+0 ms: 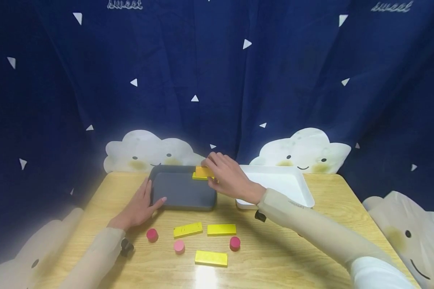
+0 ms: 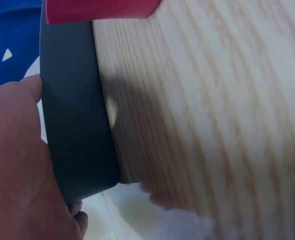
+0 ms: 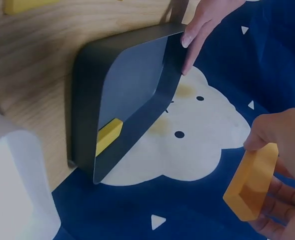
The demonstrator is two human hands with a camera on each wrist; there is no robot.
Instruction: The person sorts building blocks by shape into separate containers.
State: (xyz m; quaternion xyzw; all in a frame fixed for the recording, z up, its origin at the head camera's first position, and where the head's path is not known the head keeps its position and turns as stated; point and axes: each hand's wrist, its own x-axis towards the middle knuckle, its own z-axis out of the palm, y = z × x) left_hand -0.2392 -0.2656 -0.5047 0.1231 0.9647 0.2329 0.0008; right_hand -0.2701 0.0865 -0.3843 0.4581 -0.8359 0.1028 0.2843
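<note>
My right hand (image 1: 229, 176) grips an orange rectangular block (image 3: 250, 182) between thumb and fingers, raised over the back right corner of a dark grey tray (image 1: 179, 192). Inside that corner lies a yellow block (image 3: 109, 136), partly hidden by the orange one in the head view. At the tray's left end, my left hand (image 1: 139, 204) rests against the rim with its fingers extended along the outside and the thumb by the front edge. In the left wrist view, this hand (image 2: 20, 155) lies beside the tray's dark wall (image 2: 77, 115).
Right of the grey tray stands a white tray (image 1: 282, 184), partly behind my right wrist. In front lie yellow blocks (image 1: 222, 229) and several short cylinders, including a pink one (image 1: 179, 247) and a red one (image 1: 235, 243). A dark blue curtain (image 1: 217, 80) hangs behind the wooden table.
</note>
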